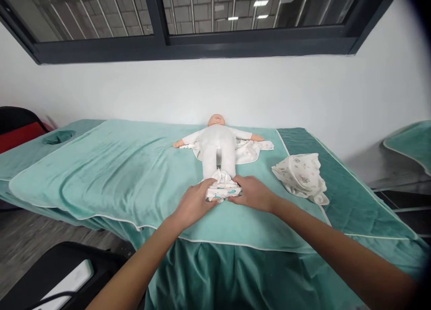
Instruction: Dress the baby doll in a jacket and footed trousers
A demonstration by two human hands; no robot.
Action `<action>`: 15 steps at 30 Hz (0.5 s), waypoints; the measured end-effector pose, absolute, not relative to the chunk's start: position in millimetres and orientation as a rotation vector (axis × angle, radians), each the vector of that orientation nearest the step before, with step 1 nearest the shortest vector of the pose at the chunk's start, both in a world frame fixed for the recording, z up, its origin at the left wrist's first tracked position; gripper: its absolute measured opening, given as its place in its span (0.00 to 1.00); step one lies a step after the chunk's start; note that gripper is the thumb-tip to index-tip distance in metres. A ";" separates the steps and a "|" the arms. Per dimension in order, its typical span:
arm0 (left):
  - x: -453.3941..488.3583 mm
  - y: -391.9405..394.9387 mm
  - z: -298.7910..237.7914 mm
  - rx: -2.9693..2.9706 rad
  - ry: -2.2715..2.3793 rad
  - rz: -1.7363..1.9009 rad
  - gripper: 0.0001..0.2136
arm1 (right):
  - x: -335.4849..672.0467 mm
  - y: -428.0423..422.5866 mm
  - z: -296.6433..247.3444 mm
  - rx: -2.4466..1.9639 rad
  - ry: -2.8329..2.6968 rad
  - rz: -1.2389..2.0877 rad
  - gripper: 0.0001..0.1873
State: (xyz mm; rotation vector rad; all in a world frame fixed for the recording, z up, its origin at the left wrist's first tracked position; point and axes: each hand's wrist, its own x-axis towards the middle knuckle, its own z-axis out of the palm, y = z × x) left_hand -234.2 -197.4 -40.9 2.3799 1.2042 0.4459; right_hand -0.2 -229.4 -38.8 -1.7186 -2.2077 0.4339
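A baby doll (217, 141) in a white body lies on its back, head toward the wall and arms spread. At its feet, a bunched white baby garment (222, 186) with a small print and turquoise spots surrounds the lower legs. My left hand (197, 201) grips the garment's left side, and my right hand (252, 193) grips its right side, thumbs on top. The doll's feet are mostly hidden by cloth and fingers. Under the doll's torso and arms a white printed baby shirt (249, 152) lies spread open.
Right of the doll lies a crumpled white printed cloth (301, 177). Everything rests on a bed with a light green cover (134, 175). A wall and a dark window frame (202, 47) stand behind. At lower left, a black chair (63, 251) carries a white power strip (72, 281).
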 end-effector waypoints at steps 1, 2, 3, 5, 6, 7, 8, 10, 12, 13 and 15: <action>-235.7 -203.2 -37.6 2.327 1.246 0.429 0.26 | -1.7 -234.5 -34.6 -1.736 -2.210 0.457 0.19; -238.0 -208.6 -33.3 2.274 1.271 0.412 0.27 | -3.0 -239.4 -29.9 -1.744 -2.206 0.496 0.17; -240.9 -213.2 -27.5 2.222 1.269 0.391 0.27 | -3.7 -244.0 -24.3 -1.740 -2.199 0.546 0.16; -248.8 -219.8 -10.5 2.136 1.189 0.320 0.28 | -3.4 -251.7 -9.8 -1.690 -2.186 0.673 0.16; -253.3 -221.6 0.8 2.104 1.122 0.261 0.28 | -2.2 -254.6 -0.8 -1.658 -2.190 0.748 0.17; -257.9 -222.3 13.7 2.084 1.057 0.195 0.26 | -0.6 -256.8 9.5 -1.629 -2.200 0.832 0.18; -262.2 -222.1 27.9 2.081 1.003 0.127 0.24 | 1.3 -258.2 21.0 -1.599 -2.220 0.925 0.19; -269.3 -219.9 59.3 2.083 0.860 0.003 0.21 | 4.7 -259.1 46.8 -1.528 -2.292 1.107 0.23; -273.3 -216.5 92.9 2.068 0.709 -0.164 0.22 | 5.2 -258.1 75.3 -1.425 -2.393 1.221 0.24; -274.0 -214.9 109.9 2.059 0.646 -0.277 0.23 | 3.8 -257.1 89.9 -1.393 -2.443 1.226 0.24; -272.9 -212.7 143.0 2.116 0.650 -0.460 0.22 | -2.4 -254.6 119.5 -1.362 -2.519 1.181 0.23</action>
